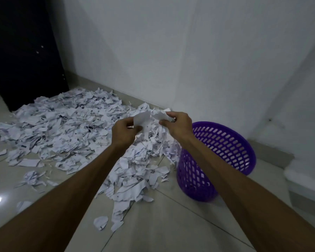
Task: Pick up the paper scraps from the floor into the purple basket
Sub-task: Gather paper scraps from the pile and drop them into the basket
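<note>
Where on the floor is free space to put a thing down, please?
Bare tiles lie in front of the purple basket, between it and the loose scraps, and at the near left beside the crumpled ball. The scrap pile crowds the floor toward the dark door.
</note>
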